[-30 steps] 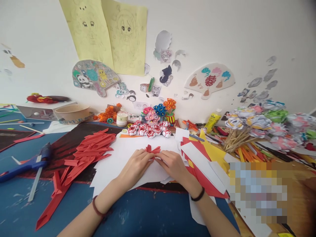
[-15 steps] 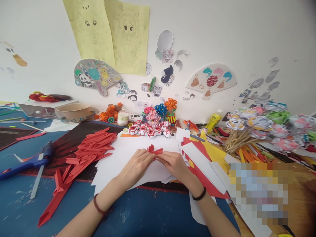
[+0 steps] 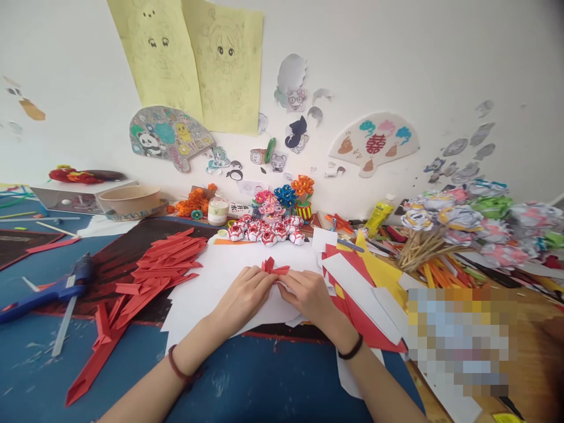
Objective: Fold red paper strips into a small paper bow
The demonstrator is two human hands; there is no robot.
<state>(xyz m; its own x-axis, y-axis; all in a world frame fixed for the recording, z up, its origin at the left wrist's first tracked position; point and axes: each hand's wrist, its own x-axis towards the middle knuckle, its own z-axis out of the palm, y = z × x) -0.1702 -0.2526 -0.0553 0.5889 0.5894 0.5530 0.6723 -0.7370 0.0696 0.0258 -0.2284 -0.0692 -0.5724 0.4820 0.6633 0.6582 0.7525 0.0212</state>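
My left hand [image 3: 242, 298] and my right hand [image 3: 308, 295] meet over a white paper sheet [image 3: 207, 291] on the table. Both pinch a small folded red paper piece [image 3: 274, 268] between their fingertips, its pointed flaps sticking up behind the fingers. A red cord circles my left wrist and a black band my right. A row of finished red-and-white paper flowers [image 3: 265, 230] lies just beyond the sheet. A heap of folded red paper strips [image 3: 161, 261] lies left of my left hand.
A blue glue gun [image 3: 53, 289] lies at the left. A bowl [image 3: 129, 200], a small jar [image 3: 217, 211] and paper flower pots [image 3: 286, 198] stand by the wall. Red, white and yellow sheets [image 3: 361, 282] and paper flowers on sticks [image 3: 467, 226] crowd the right.
Both hands stay pinched on the red piece with only slight finger shifts; the view wobbled a little.
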